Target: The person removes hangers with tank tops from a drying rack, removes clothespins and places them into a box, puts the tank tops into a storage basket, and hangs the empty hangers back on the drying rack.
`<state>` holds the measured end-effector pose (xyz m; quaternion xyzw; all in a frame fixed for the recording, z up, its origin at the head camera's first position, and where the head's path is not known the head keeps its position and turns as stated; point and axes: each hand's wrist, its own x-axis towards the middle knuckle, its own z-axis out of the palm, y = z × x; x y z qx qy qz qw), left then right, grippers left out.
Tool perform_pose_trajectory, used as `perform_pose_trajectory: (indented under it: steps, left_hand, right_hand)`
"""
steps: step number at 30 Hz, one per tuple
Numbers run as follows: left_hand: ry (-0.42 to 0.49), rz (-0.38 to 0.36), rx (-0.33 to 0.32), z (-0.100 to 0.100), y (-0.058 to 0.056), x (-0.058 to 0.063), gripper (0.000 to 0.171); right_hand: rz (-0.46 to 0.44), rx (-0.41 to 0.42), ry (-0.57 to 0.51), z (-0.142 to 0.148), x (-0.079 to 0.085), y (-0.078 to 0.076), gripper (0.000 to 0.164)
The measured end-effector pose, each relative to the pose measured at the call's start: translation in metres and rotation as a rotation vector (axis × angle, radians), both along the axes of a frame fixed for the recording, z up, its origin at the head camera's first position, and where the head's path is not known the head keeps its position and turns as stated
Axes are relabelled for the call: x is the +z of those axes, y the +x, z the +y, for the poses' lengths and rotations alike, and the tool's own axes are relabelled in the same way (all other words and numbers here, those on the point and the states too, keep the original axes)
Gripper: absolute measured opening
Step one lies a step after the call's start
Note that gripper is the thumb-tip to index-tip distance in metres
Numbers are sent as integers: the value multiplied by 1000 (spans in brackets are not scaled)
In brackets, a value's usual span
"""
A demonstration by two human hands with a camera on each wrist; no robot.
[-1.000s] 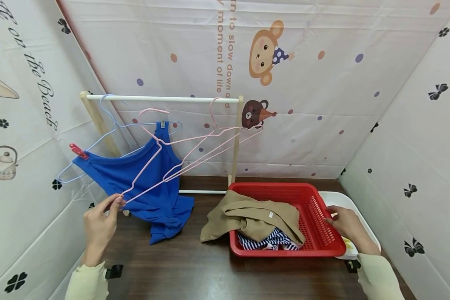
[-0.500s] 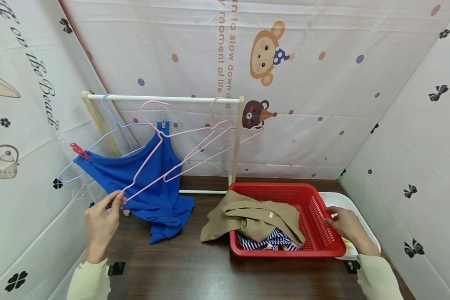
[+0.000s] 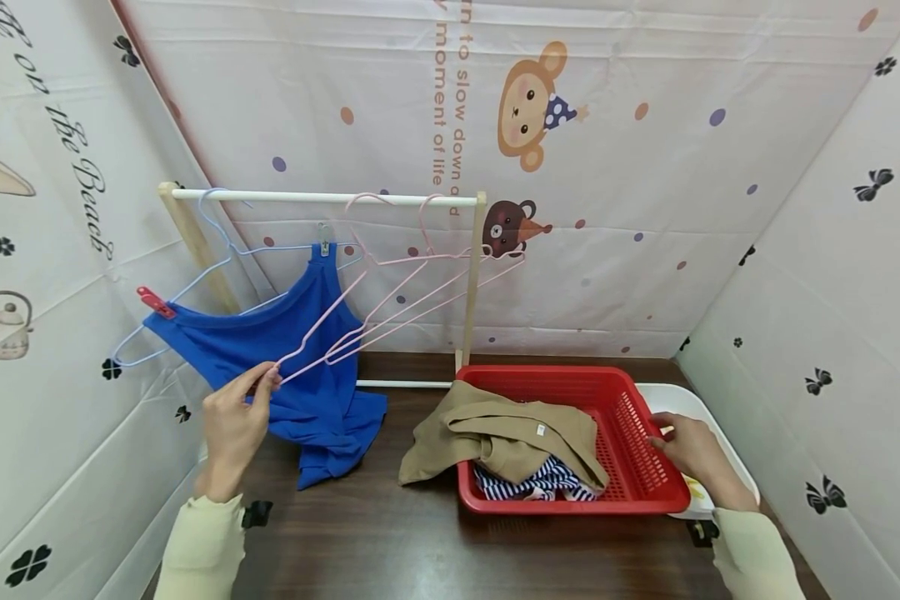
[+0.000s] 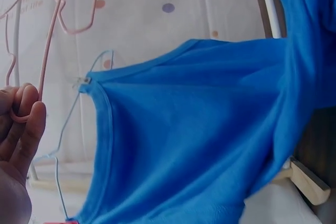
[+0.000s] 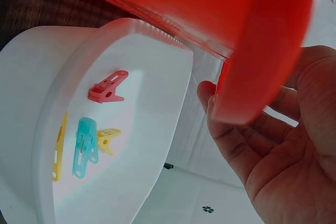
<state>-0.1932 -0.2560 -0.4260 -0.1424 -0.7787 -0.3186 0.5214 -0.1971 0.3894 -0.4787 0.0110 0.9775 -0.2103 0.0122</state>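
Note:
My left hand [image 3: 236, 421] pinches one lower corner of a pink wire hanger [image 3: 333, 308]. The hanger's hook overlaps the rack's white rail [image 3: 292, 197] in the head view. Behind it, a second pink hanger [image 3: 397, 289] hangs at the rail's right end. A blue tank top [image 3: 292, 342] drapes from a light-blue hanger [image 3: 212, 271], clipped by a red clothespin [image 3: 156, 302] and a grey one [image 3: 325, 242]. My right hand [image 3: 693, 454] grips the right rim of a red basket [image 3: 570, 506], thumb and fingers on either side of it.
In the basket lie a khaki garment [image 3: 510, 425], spilling over its left side, and a striped cloth [image 3: 543, 482]. Right of it, a white tray [image 5: 142, 66] holds a red clothespin [image 5: 108, 86], a teal one [image 5: 84, 145] and yellow ones. Printed walls enclose the brown table [image 3: 360, 542].
My left hand has moved right with the pink hanger, whose hook now lies against the rail beside the second pink hanger. The right hand stays at the basket rim.

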Motion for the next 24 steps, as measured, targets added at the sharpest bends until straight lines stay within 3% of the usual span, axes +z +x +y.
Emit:
perform_pose_trajectory:
  steps: [17, 24]
  left_hand:
    - [-46, 46, -4, 39, -22, 22, 12]
    - [-66, -10, -5, 57, -30, 24, 11]
  right_hand:
    - [16, 14, 5, 1, -2, 1, 43]
    - [16, 8, 13, 2, -2, 1, 43]
